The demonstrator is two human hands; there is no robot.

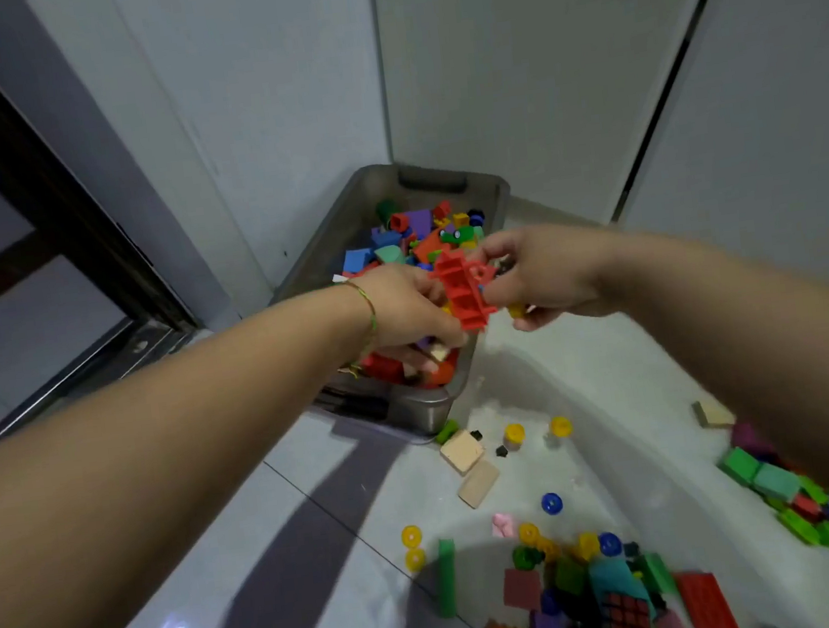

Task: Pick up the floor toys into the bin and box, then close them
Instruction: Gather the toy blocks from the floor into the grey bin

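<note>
Hands meet over the open grey bin [416, 414], which sits in the floor's wall corner. The left hand [404, 309] and right hand [537, 276] each pinch one end of a red lattice block [464, 290]. A small yellow piece [516, 310] under the right fingers is hard to make out. Loose blocks [524, 588] on the floor [272, 536] are blurred and cut off at the lower edge, and the right forearm hides others.

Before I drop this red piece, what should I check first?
1. Grip: left hand and right hand both pinch the red piece: ok.
2. Red piece over the grey bin, near its right rim: ok.
3. Bin open: ok.
4. Room in the bin under the hands: cannot tell.
5. Floor cleared: not ok; blue ring and wooden blocks lie among many toys left.
</note>
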